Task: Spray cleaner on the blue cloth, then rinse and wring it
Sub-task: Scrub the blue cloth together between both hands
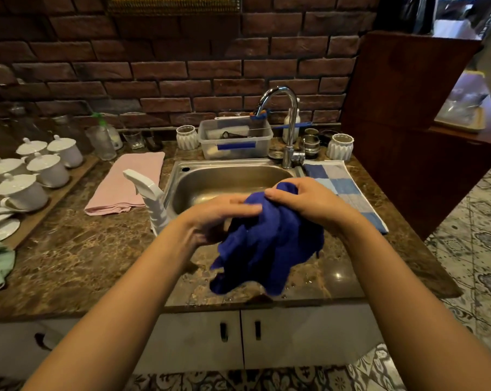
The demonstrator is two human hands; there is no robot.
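The person holds the blue cloth (269, 244) up over the front edge of the sink (179, 167), and most of it hangs down bunched in front of the worktop (83, 258). The right hand (303, 198) has its grip clamped on the top of the cloth, with the fingers curled round a wad of it. The left hand (218, 213) is a bit blurry, but its grip looks apart, with the fingers stretched out and just touching the cloth's upper edge. A white spray bottle (151, 198) stands right at the sink's left edge, with a pink cloth (128, 182) lying just beyond it. A blue checked towel (348, 190) lies on the sink's right side, and the tap (286, 122) rises behind the sink.
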